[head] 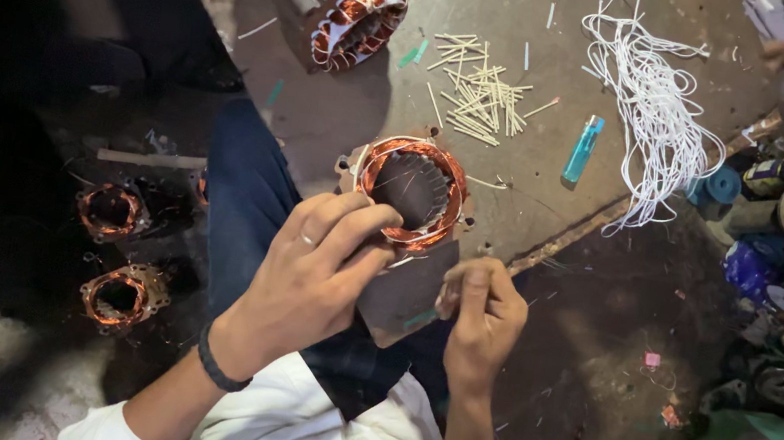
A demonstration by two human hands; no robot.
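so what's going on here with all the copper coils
A person seated at a worn board works on a round stator wound with copper wire. The left hand grips its near rim; the right hand is closed just beside it, what it pinches is unclear. A pile of thin pale sticks, a tangle of white cord and a blue lighter lie on the board. Two more copper-wound stators sit on the floor.

At frame centre, the stator [413, 193] showed glossy copper wire around a dull grey metal core. The board [491, 82] beneath looked rough and matt, possibly worn wood. Upper right, white cords [653, 113] seemed smooth plastic-sheathed.
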